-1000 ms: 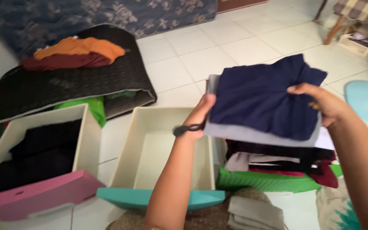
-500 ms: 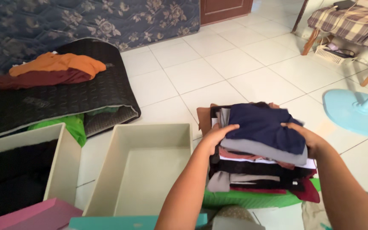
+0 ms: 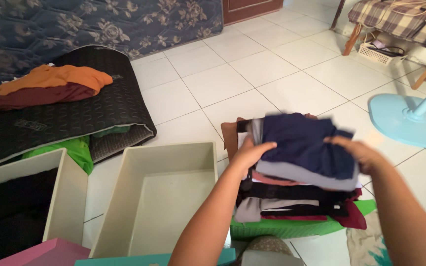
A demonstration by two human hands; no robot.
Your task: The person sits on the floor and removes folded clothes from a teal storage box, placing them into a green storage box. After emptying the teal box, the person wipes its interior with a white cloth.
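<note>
Where raised before, hands press navy garment onto stack.

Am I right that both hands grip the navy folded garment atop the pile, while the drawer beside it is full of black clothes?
Not quite: in the head view, the drawer beside the pile is empty. Both the left hand and right hand do grip the navy folded garment.

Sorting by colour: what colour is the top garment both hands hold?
Navy blue garment, head view.

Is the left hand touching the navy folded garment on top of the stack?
Touching: the head view shows the left hand resting on the navy garment's left edge.
</note>
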